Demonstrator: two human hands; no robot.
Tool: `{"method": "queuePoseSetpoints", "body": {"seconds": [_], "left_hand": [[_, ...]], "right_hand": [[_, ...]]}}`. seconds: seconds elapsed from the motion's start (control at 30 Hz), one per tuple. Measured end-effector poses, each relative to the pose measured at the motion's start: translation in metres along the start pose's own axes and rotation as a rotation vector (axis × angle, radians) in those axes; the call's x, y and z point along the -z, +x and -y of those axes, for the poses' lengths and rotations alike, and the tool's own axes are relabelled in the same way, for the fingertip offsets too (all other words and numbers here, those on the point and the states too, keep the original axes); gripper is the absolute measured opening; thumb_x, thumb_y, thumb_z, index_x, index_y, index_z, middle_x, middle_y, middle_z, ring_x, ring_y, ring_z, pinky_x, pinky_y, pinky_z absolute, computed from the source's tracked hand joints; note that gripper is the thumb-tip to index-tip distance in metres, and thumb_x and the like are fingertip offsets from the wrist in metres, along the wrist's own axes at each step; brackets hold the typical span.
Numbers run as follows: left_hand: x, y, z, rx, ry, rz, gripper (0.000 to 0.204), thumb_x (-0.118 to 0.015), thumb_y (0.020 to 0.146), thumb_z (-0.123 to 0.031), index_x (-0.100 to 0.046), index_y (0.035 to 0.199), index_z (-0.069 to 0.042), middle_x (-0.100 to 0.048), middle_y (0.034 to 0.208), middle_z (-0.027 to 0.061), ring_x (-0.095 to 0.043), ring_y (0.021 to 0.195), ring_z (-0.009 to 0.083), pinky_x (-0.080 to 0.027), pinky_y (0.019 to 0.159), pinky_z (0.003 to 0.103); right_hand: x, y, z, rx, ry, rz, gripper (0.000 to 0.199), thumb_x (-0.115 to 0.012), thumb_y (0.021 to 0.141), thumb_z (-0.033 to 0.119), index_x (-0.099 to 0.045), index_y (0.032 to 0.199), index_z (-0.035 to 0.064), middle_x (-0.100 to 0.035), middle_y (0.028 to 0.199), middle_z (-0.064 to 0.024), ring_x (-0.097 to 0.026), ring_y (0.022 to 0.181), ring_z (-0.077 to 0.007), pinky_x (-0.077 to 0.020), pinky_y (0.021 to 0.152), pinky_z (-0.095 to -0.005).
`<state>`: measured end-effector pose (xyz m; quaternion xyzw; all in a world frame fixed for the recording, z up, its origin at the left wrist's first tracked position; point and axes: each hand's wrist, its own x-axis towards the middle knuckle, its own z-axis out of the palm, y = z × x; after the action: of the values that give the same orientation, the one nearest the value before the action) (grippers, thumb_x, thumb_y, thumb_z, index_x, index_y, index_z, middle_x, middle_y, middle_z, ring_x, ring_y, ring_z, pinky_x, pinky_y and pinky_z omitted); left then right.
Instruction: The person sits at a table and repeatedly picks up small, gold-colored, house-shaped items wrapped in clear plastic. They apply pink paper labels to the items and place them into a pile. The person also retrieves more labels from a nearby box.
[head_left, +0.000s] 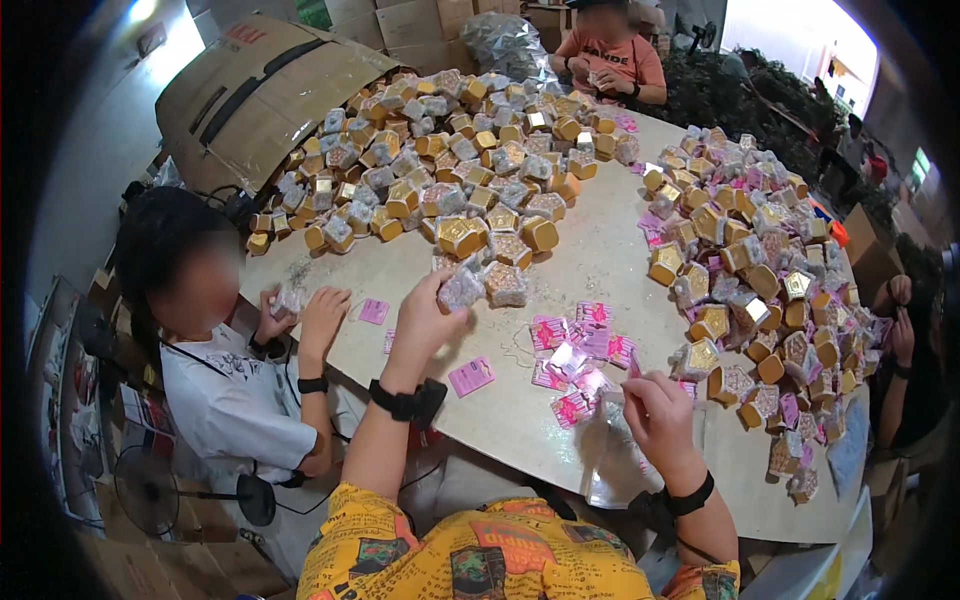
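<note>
- Left hand (428, 318) closed around a small clear-wrapped glittery packet (461, 289), held just above the desk (590, 255) at the near edge of the big pile.
- Right hand (657, 415) pinches the top of a clear plastic bag (607, 455) that hangs over the desk's near rim; fingers narrow on the film.
- Between the hands: loose pink cards (580, 350) scattered flat, one separate pink card (471, 376) nearer the left wrist.
- Desk: round, pale, marble-look top. Heap of gold hexagonal boxes (450, 160) mixed with wrapped packets at far left; second heap with pink bits (760, 270) along the right.
- A person in white (235, 400) sits left, hands on the desk rim; another in an orange shirt (610, 60) at the far side.
- Room: flattened cardboard boxes (260, 90) behind the desk, a floor fan (150, 490) lower left.
</note>
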<state>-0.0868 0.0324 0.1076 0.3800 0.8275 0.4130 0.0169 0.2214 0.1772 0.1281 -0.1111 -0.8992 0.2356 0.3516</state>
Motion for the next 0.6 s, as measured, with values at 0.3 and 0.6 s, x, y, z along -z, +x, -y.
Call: {"method": "queuePoseSetpoints", "body": {"seconds": [0.3,0.6], "left_hand": [[-0.025,-0.036,-0.048,-0.251,-0.378,0.143,0.054,-0.070,0.068,-0.001,-0.057,0.120,-0.004,-0.058,0.119,0.0076,-0.055,0.113,0.0187,-0.043,0.099,0.033],[-0.037,-0.046,-0.080,-0.421,-0.307,0.163,0.051,-0.069,0.068,0.000,-0.058,0.117,-0.006,-0.059,0.116,0.0116,-0.055,0.110,0.0265,-0.044,0.095,0.036]], "right_hand": [[-0.015,0.049,0.006,0.155,0.022,-0.043,0.015,-0.066,0.072,0.001,-0.060,0.086,0.0031,-0.056,0.074,-0.0120,-0.058,0.061,-0.0292,-0.0466,0.054,-0.0382],[-0.027,0.054,0.006,0.197,-0.116,0.022,0.014,-0.064,0.072,0.003,-0.055,0.082,0.0037,-0.052,0.073,-0.0108,-0.058,0.064,-0.0292,-0.0479,0.056,-0.0391]]}}
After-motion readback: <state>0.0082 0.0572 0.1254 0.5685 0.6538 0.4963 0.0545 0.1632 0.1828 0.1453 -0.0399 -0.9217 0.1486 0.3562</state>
